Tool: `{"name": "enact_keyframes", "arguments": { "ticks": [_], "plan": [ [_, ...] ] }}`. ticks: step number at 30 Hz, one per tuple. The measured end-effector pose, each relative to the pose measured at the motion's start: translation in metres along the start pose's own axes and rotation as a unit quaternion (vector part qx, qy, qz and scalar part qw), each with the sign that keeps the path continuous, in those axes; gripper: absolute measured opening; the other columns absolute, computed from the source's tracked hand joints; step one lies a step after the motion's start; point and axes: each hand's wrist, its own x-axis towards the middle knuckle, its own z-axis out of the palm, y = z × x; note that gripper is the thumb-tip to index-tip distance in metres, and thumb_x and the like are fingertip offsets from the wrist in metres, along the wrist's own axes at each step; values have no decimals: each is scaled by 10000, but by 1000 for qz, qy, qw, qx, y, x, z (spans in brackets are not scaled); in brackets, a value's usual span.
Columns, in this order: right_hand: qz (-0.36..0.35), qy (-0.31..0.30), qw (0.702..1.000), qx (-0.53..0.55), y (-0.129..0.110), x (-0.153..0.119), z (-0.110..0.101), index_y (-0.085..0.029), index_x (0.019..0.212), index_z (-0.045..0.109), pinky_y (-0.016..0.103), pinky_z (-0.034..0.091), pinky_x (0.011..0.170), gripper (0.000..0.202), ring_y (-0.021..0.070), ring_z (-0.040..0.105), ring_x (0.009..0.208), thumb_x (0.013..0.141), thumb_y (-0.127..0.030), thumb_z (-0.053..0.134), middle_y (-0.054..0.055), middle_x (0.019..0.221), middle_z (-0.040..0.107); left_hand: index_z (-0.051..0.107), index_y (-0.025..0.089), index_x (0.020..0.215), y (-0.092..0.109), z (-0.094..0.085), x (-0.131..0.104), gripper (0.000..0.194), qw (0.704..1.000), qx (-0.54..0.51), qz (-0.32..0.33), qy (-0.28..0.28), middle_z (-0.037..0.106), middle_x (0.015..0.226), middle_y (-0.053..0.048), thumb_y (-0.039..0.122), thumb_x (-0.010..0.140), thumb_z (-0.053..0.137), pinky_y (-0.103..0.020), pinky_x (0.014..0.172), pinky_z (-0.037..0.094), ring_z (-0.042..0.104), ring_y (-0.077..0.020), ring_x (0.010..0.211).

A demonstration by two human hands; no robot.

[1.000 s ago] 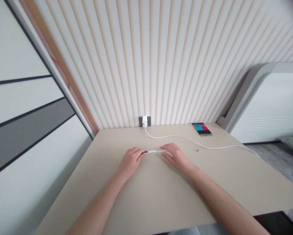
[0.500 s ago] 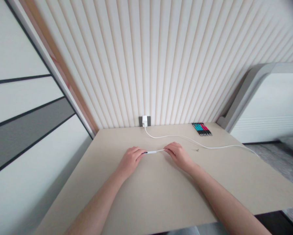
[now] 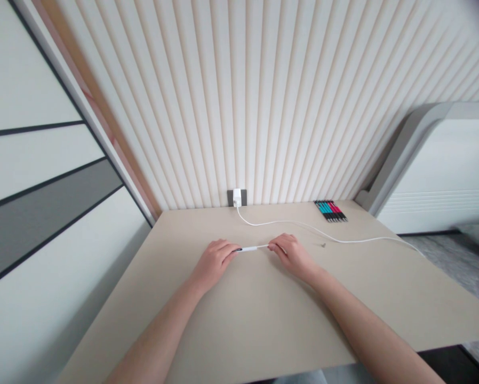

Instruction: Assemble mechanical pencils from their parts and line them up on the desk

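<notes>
A slim white pen-like item with a dark left end lies level between my hands, over the middle of the table. My left hand pinches its dark end between thumb and fingers. From its right end a thin white piece runs to my right hand, whose fingertips are closed on it. Whether that thin piece is part of the same item is too small to tell.
The beige table meets a ribbed wall. A white charger in a dark socket trails a white cable rightward. Several teal, red and black pens lie at the back right. A tiny object sits right of my right hand.
</notes>
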Motion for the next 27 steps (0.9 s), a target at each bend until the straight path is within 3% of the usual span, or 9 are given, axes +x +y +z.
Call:
{"name": "enact_keyframes", "arguments": {
  "ticks": [7,11,14,17,22,27],
  "plan": [
    [-7,-12,1000,0,-5,0,-4,-209,835,639,322,394,798,296,183,587,822,975,-315,401,45,809,688,620,210,1078,-2,0,-1,197,1000,-15,-3,7,663,978,-45,241,952,472,-326,843,439,585,-179,920],
    [-7,-22,1000,-13,-6,1,-6,-234,1017,648,335,398,838,253,195,593,923,966,-342,424,57,956,695,625,218,1062,-2,1,-1,188,1000,-7,-17,-2,667,982,-36,242,947,477,-328,840,444,593,-183,927],
    [34,21,999,-30,2,2,-7,-241,1180,588,348,401,880,292,208,585,991,935,-356,478,68,1048,673,629,218,1040,-4,2,1,183,999,-4,-44,2,669,974,-33,255,946,476,-332,839,450,598,-187,918],
    [121,60,989,-68,15,2,-11,-206,1124,619,336,413,868,272,210,598,943,924,-305,463,72,965,681,629,219,1034,-7,2,1,187,997,-7,-69,20,675,974,-36,268,944,472,-337,846,453,605,-193,919],
    [242,-30,959,-146,29,-2,-15,-181,988,687,316,415,815,230,224,616,909,866,-247,503,89,921,681,633,219,1050,-9,3,0,209,992,-26,-111,48,689,999,-51,284,934,471,-351,866,452,619,-213,941],
    [253,-62,957,-127,35,-6,-10,-178,1013,690,286,412,793,245,206,629,900,844,-197,513,94,967,671,617,195,1028,-1,4,2,248,959,-189,-201,69,709,940,-48,364,926,468,-300,793,496,656,-189,859]
  ]
}}
